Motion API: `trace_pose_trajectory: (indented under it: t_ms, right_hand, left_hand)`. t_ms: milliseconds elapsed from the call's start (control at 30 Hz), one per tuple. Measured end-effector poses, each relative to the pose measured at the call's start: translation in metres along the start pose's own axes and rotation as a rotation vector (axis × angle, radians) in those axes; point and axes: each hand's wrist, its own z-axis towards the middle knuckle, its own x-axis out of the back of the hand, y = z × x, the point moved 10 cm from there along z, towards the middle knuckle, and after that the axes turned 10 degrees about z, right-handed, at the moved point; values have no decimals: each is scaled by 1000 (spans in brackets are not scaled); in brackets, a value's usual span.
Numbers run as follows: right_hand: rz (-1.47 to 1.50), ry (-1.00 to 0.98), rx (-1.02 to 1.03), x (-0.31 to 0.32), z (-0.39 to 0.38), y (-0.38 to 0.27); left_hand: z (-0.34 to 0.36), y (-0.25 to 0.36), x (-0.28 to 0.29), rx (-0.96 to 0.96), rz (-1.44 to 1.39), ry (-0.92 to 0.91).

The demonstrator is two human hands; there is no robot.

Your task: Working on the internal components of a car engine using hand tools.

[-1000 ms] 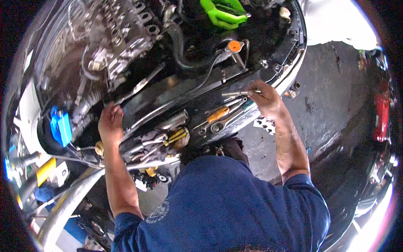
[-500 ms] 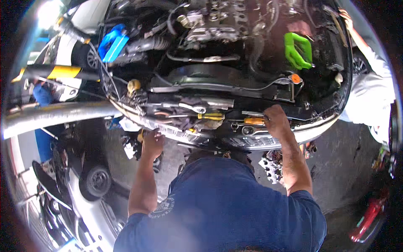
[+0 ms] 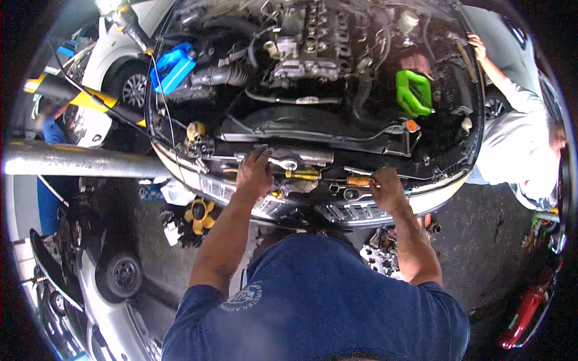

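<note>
Along the car's front edge, my left hand [image 3: 254,175] has curled fingers on a cluster of metal tools, beside a ratchet wrench [image 3: 280,163]; what exactly they grip is hidden. Just right of it lies a yellow-handled tool [image 3: 303,174]. My right hand [image 3: 387,189] is closed by an orange-handled screwdriver [image 3: 358,181], touching the tools there; what is in its fingers is hard to make out. Below that handle lies a ring-ended wrench [image 3: 351,194]. The open engine bay [image 3: 310,54] stretches beyond both hands, with a blue plastic item [image 3: 173,67] and a green one [image 3: 413,91] in it.
A co-worker in white [image 3: 512,144] grips the car's right edge; another person in blue [image 3: 54,132] stands far left. A metal post [image 3: 78,159] crosses the left. A yellow fan [image 3: 200,215], loose engine parts [image 3: 379,259] and a red cylinder [image 3: 522,316] lie low around me.
The view has swung, showing more engine bay and the co-worker. My left hand has moved rightward onto the tools; my right hand has shifted down to beside the orange-handled screwdriver.
</note>
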Motion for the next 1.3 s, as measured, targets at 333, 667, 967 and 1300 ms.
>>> trace_pose_trajectory:
  t_ms: [333,667,967,1300]
  right_hand:
    - [107,-193,-291,-62,-3,-58]
    - [124,-304,-257,-111,20,-89]
    - [-41,-242,-124,-155,96,-116]
    - [140,-347,-207,-181,155,-84]
  left_hand:
    - [31,2,-43,-112,225,-311]
    - [28,-22,-34,-34,-205,-90]
    - [18,-32,-29,-135,-443,83]
    - [-4,-31,-3,-237,-467,324]
